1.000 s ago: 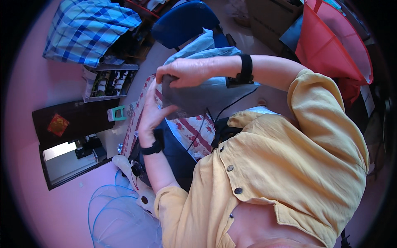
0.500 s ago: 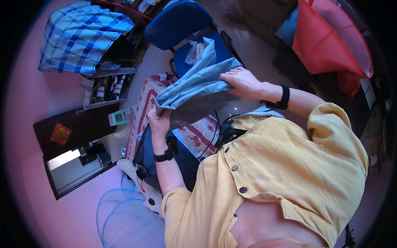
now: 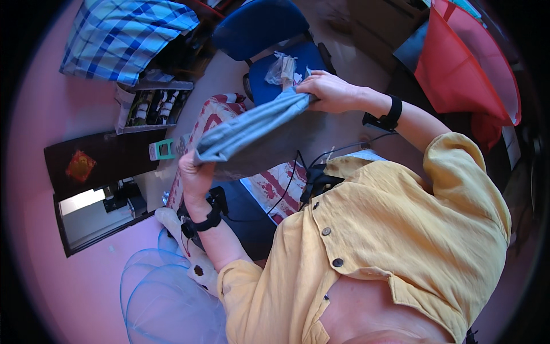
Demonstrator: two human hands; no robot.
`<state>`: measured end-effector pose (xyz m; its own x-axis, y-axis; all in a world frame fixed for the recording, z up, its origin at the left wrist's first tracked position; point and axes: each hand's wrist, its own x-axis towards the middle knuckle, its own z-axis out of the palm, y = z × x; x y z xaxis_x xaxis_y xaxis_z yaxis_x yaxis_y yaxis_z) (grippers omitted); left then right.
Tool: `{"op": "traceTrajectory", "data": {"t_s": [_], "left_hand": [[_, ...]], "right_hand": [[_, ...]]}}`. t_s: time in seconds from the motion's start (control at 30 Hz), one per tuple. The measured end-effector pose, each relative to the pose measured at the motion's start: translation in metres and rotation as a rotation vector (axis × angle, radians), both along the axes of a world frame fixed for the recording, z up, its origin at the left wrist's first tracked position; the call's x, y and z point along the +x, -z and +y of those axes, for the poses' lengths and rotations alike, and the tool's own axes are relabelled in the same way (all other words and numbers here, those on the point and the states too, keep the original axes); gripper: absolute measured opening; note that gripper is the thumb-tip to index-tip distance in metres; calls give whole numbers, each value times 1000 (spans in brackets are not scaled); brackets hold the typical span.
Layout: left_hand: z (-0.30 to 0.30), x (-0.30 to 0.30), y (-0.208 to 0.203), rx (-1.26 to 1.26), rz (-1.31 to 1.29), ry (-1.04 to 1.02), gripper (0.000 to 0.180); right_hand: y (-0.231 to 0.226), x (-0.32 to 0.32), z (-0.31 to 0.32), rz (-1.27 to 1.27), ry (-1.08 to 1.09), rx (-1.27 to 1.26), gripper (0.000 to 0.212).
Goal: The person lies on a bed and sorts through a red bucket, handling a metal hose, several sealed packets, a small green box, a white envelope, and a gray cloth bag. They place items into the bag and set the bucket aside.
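Observation:
A grey-blue piece of cloth (image 3: 255, 127), probably a garment, is stretched between my two hands in long gathered folds, with part of it hanging below. My left hand (image 3: 196, 176) is closed on its lower left end. At the upper right end, my right hand (image 3: 329, 92) grips the cloth with bent fingers. I cannot make out the cloth's exact kind. Black bands circle both my wrists. Beneath the cloth lies a red-and-white patterned fabric (image 3: 283, 186), partly hidden by it.
A blue chair (image 3: 263, 31) with a plastic bag (image 3: 281, 69) on its seat stands beyond my hands. Red fabric (image 3: 458, 69) is at the right. A compartmented box (image 3: 154, 108), a small green stool (image 3: 163, 150) and blue-edged netting (image 3: 172, 298) are at the left. A black cable (image 3: 295, 172) runs near me.
My left hand has moved left and slightly down, and my right hand slightly up. The cloth between them is pulled straighter, and its raised peak has flattened.

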<state>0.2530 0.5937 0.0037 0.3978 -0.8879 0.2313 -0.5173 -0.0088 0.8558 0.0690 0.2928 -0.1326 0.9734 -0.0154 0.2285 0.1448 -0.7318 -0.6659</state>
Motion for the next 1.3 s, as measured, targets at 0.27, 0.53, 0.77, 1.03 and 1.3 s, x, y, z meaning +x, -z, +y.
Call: {"op": "traceTrajectory", "data": {"t_s": [0.27,0.53,0.77,1.03,1.3], "left_hand": [[9,38,-32,-270,-184,-397,105],[3,40,83,-219,669,-245,111],[-25,44,94,-308,825,-113,91],[-55,58,95,-398,936,110,87],[-65,84,122,-82,394,-126,89]], "right_hand": [[-25,8,-19,-193,-103,869,23],[-52,3,-28,-217,-141,1066,22],[-51,-28,-26,5,-68,1379,34],[-39,-74,-47,10,-46,1179,30],[-38,-98,-47,-134,121,1308,40]]}}
